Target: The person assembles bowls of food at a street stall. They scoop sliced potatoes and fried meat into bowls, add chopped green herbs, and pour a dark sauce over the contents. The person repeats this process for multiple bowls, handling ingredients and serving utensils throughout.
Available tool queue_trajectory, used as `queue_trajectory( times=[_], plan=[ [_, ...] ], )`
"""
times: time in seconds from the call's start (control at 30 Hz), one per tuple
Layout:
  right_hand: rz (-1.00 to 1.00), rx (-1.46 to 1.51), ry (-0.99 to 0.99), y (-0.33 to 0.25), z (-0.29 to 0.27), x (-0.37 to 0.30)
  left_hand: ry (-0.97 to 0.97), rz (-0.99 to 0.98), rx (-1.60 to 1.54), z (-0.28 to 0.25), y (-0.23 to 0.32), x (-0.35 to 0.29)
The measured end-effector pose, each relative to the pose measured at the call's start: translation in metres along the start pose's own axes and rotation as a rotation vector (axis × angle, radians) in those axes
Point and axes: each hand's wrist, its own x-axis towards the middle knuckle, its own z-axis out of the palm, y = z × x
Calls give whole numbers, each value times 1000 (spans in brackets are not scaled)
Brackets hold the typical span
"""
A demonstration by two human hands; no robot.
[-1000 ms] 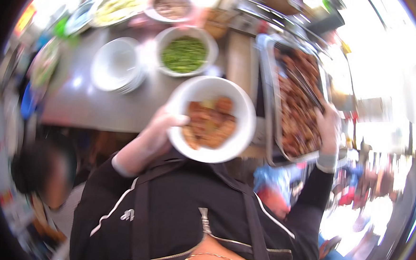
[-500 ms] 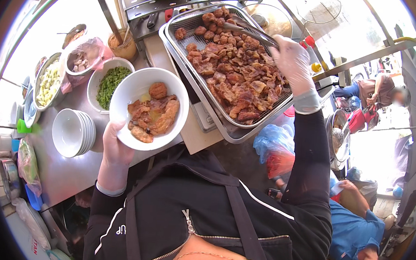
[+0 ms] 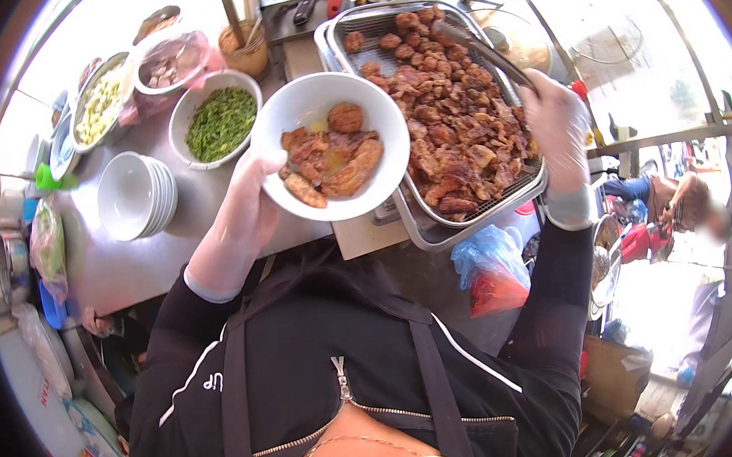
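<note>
My gloved left hand (image 3: 245, 213) holds a white bowl (image 3: 306, 108) by its near rim; several pieces of browned fried meat lie in it. My gloved right hand (image 3: 556, 127) grips metal tongs (image 3: 486, 51) that reach over a metal tray (image 3: 467, 226) heaped with fried meat pieces on a wire rack. The bowl hangs just left of the tray, touching or nearly touching its edge.
On the steel counter (image 3: 129, 264) stand a bowl of chopped greens (image 3: 220, 123), a stack of white bowls (image 3: 133, 193), bowls of other toppings (image 3: 101, 103) and a jar with a stick (image 3: 244, 49). A blue plastic bag (image 3: 490, 261) hangs below the tray. A person (image 3: 678, 201) sits at right.
The view has swung, so the counter and tray shifted in frame. My left hand brought the bowl closer to the tray. The right hand stays over the tray with the tongs.
</note>
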Motion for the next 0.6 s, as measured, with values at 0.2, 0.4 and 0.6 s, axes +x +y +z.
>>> queue_trajectory(
  times=[0.2,0.4,0.6],
  plan=[
    [-80,627,-81,-29,-50,-49,-48,15,77,-2,1,6],
    [-247,464,-173,-70,-60,-64,-70,8,78,6,-4,6],
    [103,86,-18,-1,-51,-35,-105,-18,6,-2,-6,2]
  ],
)
